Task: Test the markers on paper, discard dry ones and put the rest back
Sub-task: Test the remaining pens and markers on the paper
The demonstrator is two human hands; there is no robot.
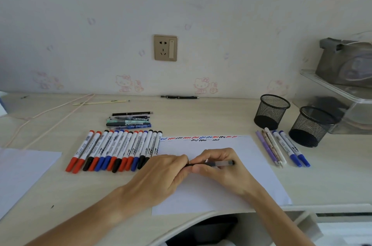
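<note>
- Both hands meet over the white paper (249,165): the left hand (161,175) pinches one end of a slim black pen (219,163), and the right hand (217,165) curls around its translucent barrel, holding it level just above the sheet.
- A row of whiteboard markers (114,151) lies side by side on the desk (332,181), left of the paper, about fifteen in all, white-bodied with red, blue or black caps pointing toward the person. Their barrels carry printed labels too small to read.
- Behind that row sits a small pile of pens (129,120), roughly five or six, black, teal and blue; the print on them cannot be read.
- Right of the paper lie five more: two blue-capped markers (291,150) and three slim pens (270,148), two purple or patterned and one white.
- Two black mesh pen cups (271,111) stand at the right, near those five.
- Along the paper's far edge run two lines of short test scribbles (201,138) in red, blue and black.
- A lone black pen (179,97) rests by the wall, below a gold-framed wall socket (165,48).
- A second white sheet (22,167) lies at the desk's left edge.
</note>
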